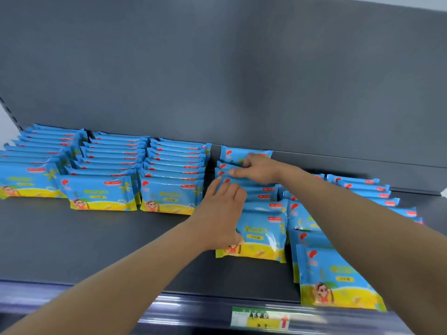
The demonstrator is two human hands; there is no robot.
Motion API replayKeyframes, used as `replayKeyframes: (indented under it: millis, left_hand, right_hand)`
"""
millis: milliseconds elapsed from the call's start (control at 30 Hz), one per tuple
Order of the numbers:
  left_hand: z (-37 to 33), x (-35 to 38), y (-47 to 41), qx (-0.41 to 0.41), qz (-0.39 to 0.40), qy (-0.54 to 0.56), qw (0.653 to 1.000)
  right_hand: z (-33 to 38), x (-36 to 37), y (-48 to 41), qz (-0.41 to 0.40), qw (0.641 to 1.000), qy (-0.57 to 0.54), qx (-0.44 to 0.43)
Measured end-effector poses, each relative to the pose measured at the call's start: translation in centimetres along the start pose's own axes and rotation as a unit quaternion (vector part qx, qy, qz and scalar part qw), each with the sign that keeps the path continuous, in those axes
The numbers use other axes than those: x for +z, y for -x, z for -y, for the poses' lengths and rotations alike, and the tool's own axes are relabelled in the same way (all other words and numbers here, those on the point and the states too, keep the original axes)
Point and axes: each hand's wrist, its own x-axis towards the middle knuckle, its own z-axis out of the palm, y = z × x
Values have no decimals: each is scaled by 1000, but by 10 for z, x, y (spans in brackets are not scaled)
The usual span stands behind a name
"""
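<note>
Rows of flat blue-and-yellow packets stand overlapping on a dark grey shelf. My left hand lies with straight fingers on the left side of the middle row of packets. My right hand reaches to the back of that row, fingers curled over the tops of the rear packets. The front packet of this row lies tilted forward.
Three neat rows of the same packets fill the shelf's left half. More packets run along the right, reaching the front edge. A price label sits on the shelf's front rail. The grey back panel rises behind.
</note>
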Motion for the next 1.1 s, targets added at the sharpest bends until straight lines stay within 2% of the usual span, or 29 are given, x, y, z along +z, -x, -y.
replayKeyframes:
  millis: [200,300,400,467,533,600,733,867,1100]
  left_hand:
    - [7,7,-18,-38,-90,-62,993]
    - [14,10,-30,-67,-123,-93,986]
    - [18,9,-34,-91,-80,-109,987]
    - [18,7,-33,-94,-30,-111,989]
    - [19,7,-33,-96,-23,-115,988]
    - [22,8,-33,-106,-23,-110,988]
    - [25,7,-32,-111,-9,-110,988]
    - [27,4,-32,-106,4,-122,987]
    - [37,6,-25,-96,11,-133,986]
  right_hand:
    - [-3,-9,-1,-23,995,-72,-59]
    - [-5,-10,-8,-59,996,-37,-62]
    - [-11,-11,-10,-164,986,-15,-27]
    - [-17,-14,-7,-208,977,-34,40]
    - [-21,-17,-6,-184,977,-26,102]
    - [-18,-20,-6,-161,979,-17,125]
    - [-12,-16,-16,-150,979,-73,119]
    - [-9,-12,-19,-206,951,-180,147]
    - [-1,-8,-20,-193,943,-230,145]
